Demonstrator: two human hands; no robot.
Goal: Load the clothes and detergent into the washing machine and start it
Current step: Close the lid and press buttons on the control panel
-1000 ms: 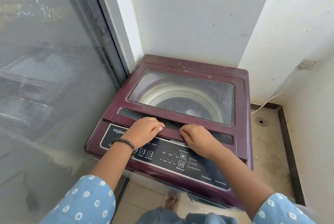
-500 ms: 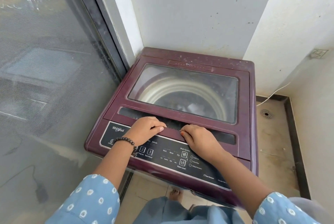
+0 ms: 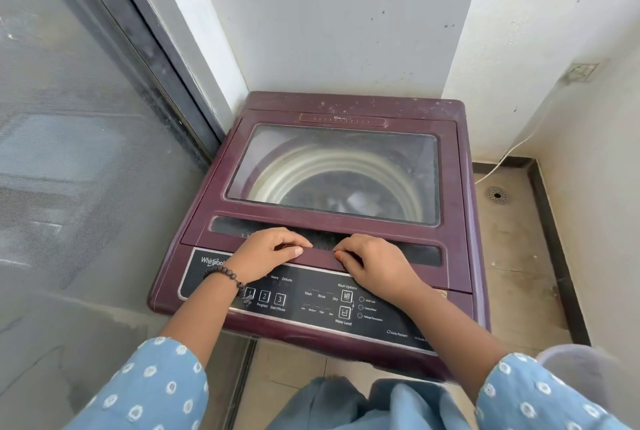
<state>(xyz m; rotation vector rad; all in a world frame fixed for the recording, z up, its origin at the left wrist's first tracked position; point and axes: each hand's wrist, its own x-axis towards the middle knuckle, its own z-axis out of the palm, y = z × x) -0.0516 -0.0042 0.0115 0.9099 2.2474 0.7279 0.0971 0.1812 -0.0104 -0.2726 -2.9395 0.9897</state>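
1. We see a maroon top-loading washing machine (image 3: 346, 221) standing in a corner, its lid (image 3: 332, 166) closed.
2. Through the lid's window we make out the pale drum ring (image 3: 332, 166) and something light at the bottom.
3. Our left hand (image 3: 266, 251) and right hand (image 3: 374, 261) curl their fingers over the lid's front handle edge (image 3: 320, 256).
4. A dark bead bracelet (image 3: 225, 273) circles the left wrist, above the control panel (image 3: 311, 305).
5. A floor drain (image 3: 497, 194) lies to the right.

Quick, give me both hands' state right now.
Left hand: fingers curled over the front edge of the washing machine lid, gripping it.
Right hand: fingers curled on the same lid edge, gripping it.
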